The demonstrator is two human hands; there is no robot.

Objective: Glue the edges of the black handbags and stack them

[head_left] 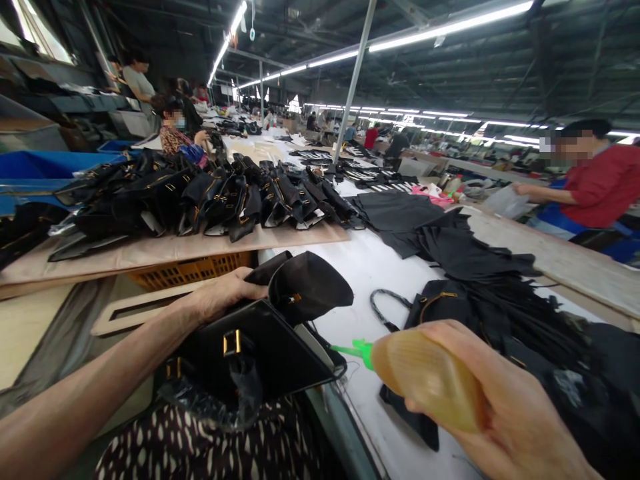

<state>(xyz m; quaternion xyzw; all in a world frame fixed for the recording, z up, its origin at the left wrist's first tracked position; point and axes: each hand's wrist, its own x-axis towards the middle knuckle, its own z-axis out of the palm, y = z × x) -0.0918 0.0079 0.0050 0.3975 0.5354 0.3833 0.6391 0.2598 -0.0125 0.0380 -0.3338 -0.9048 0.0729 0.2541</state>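
My left hand point(220, 293) grips the top of a black handbag point(280, 347), which lies tilted over my lap with its gold buckle and plastic-wrapped handle facing me. A dark lining point(313, 287) with a small zip bulges out of the bag's opening. Wrapped around an amber glue bottle point(430, 377) is my right hand point(505, 400). The bottle lies on its side in the air, and its green nozzle points left at the bag's open edge. Whether the tip touches the edge, I cannot tell.
Several black bags point(220, 190) stand in a row on a board point(280, 243) at the back left, above a yellow crate point(190, 270). Black fabric pieces point(450, 243) and another bag point(445, 300) lie on the white table point(370, 267). A co-worker in red point(605, 187) stands at right.
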